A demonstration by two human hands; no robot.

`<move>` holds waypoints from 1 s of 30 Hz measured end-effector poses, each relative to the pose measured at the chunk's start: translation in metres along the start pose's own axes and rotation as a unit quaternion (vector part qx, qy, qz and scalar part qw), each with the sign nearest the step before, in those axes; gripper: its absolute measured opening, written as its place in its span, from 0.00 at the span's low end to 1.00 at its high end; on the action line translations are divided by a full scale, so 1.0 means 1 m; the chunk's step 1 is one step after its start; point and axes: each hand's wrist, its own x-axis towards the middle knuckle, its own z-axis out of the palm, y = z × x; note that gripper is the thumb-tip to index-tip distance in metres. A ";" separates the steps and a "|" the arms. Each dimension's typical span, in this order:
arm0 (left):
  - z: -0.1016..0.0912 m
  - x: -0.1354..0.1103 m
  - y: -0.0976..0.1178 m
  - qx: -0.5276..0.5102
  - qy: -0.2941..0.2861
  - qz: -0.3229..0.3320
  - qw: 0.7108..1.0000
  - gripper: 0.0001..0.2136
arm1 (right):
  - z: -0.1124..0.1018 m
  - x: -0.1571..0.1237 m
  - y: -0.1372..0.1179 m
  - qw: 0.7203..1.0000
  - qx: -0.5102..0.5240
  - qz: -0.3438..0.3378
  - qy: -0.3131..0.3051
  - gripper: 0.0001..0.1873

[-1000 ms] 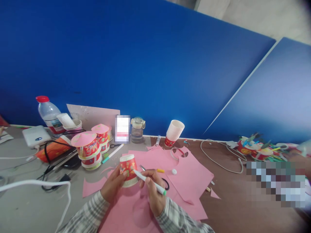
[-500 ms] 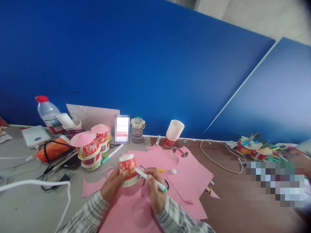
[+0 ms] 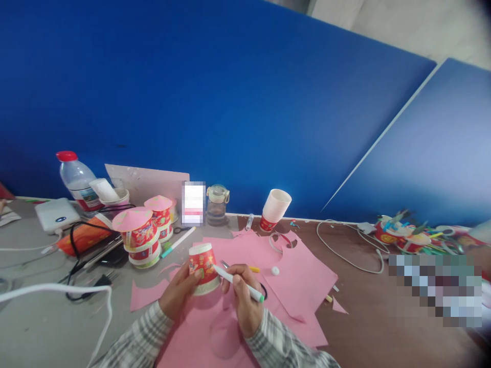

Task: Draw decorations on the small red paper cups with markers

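Note:
My left hand point(image 3: 179, 291) is closed around the side of a red printed paper cup point(image 3: 202, 263), held upside down with its white base upward. In my right hand point(image 3: 245, 299) is a white marker pen point(image 3: 251, 291) with a green end, its tip at the cup's printed side. Whether the tip touches the cup I cannot tell. Under the right hand, a metal tip and a dark loop point(image 3: 264, 291) show, perhaps scissors, mostly hidden. Pink paper sheets point(image 3: 299, 281) lie below both hands. A small white cap point(image 3: 275, 271) rests on them.
Pink-roofed cup models point(image 3: 140, 232) stand at left beside another marker point(image 3: 178, 242), a bottle point(image 3: 79, 179) and cables. Behind are a phone-like screen point(image 3: 194, 203), a glass jar point(image 3: 217, 204) and stacked paper cups point(image 3: 276, 204). At right, another person's hand point(image 3: 479, 260) is near decorated cups point(image 3: 410, 240).

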 end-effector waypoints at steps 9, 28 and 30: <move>-0.001 0.001 -0.001 0.002 0.001 0.006 1.000 0.15 | 0.000 -0.001 0.004 1.000 0.009 0.001 -0.007 0.16; -0.002 0.001 -0.002 -0.005 0.007 0.005 1.000 0.15 | -0.001 0.001 0.008 1.000 0.006 0.019 0.009 0.15; -0.002 0.001 -0.002 -0.002 0.005 0.004 1.000 0.15 | -0.001 0.001 0.007 1.000 0.003 0.017 0.015 0.15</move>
